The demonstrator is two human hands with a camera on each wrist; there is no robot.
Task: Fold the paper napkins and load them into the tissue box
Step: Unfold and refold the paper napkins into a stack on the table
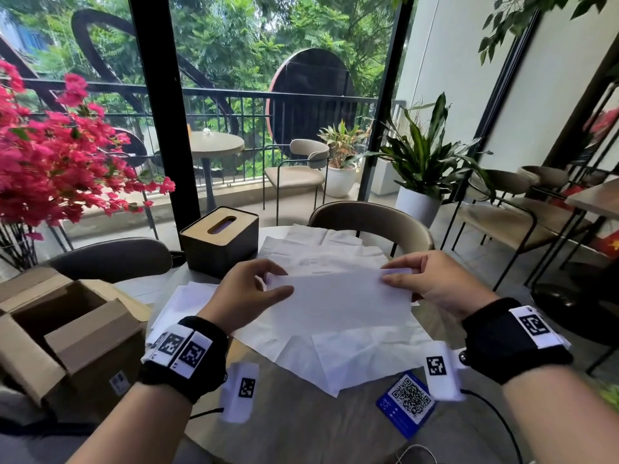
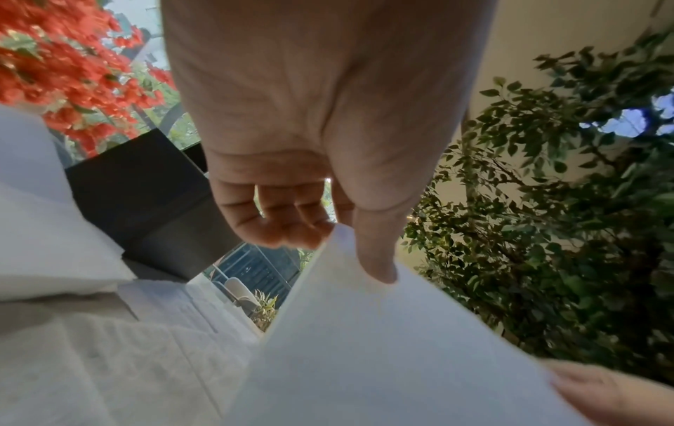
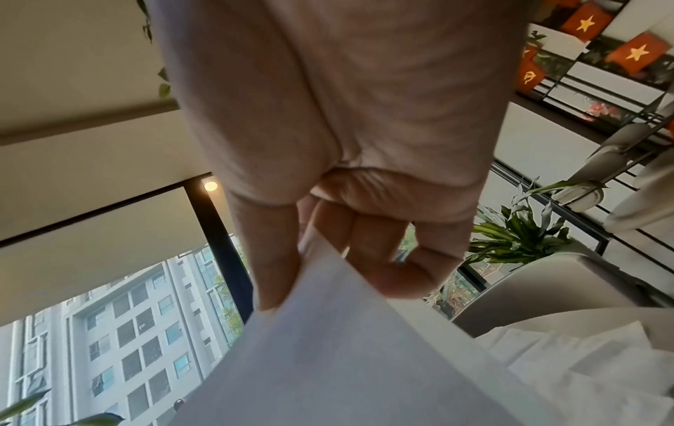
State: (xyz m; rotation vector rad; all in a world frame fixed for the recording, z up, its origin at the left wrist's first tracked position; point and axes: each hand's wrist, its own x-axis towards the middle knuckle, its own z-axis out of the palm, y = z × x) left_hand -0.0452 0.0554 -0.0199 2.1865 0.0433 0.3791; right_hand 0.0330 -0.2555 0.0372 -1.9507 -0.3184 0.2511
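I hold a white paper napkin (image 1: 338, 299) above the table, stretched between both hands. My left hand (image 1: 273, 283) pinches its upper left corner between thumb and fingers. My right hand (image 1: 390, 274) pinches its upper right corner. The left wrist view shows the thumb lying on the napkin (image 2: 364, 346); the right wrist view shows the napkin (image 3: 346, 346) clamped between thumb and fingers. Several more unfolded napkins (image 1: 335, 249) lie spread over the table beneath. The dark tissue box (image 1: 219, 242), with a wooden slotted lid, stands behind my left hand.
An open cardboard box (image 1: 70, 333) sits at the left table edge. A blue QR-code card (image 1: 407, 401) lies near the front edge of the round table (image 1: 301, 423). Chairs (image 1: 371, 222) surround it, pink flowers (image 1: 50, 162) at left, potted plants (image 1: 422, 169) behind.
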